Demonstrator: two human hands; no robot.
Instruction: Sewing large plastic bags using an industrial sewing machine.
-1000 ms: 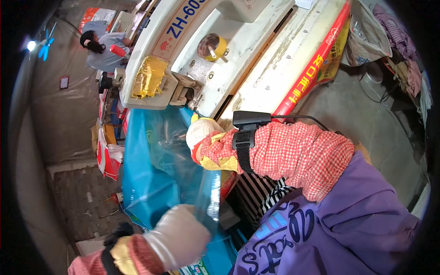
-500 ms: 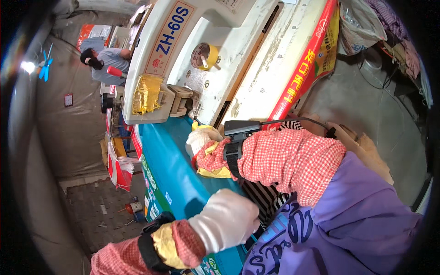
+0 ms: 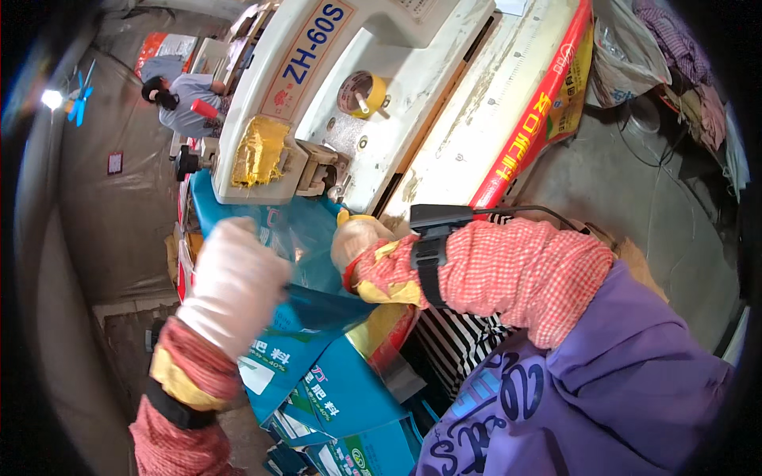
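Under the end of a white sewing machine (image 3: 266, 99) lies a blue printed plastic bag (image 3: 305, 226). My right hand (image 3: 357, 242), in a pale glove with a yellow tip showing, is closed at the bag's near edge, close to the metal presser foot (image 3: 340, 189). Most of its fingers are hidden. My left hand (image 3: 238, 278), in a white glove, is raised over the bag's left part with its fingers curled in. Slightly blurred, it hides whatever may be in its grip. Below it, more blue printed bags (image 3: 317, 397) hang folded over one another.
A roll of yellow tape (image 3: 362, 94) sits on the machine bed. The white worktable (image 3: 468, 119) has a red and yellow printed sheet (image 3: 540, 111) along its edge. At the far left, a person in grey (image 3: 186, 103) is at another table. A plastic sack (image 3: 627, 59) lies at upper right.
My left hand has moved from the lower middle up toward the machine. The blue plastic has shifted, uncovering folded printed bags below. My right hand stays by the presser foot.
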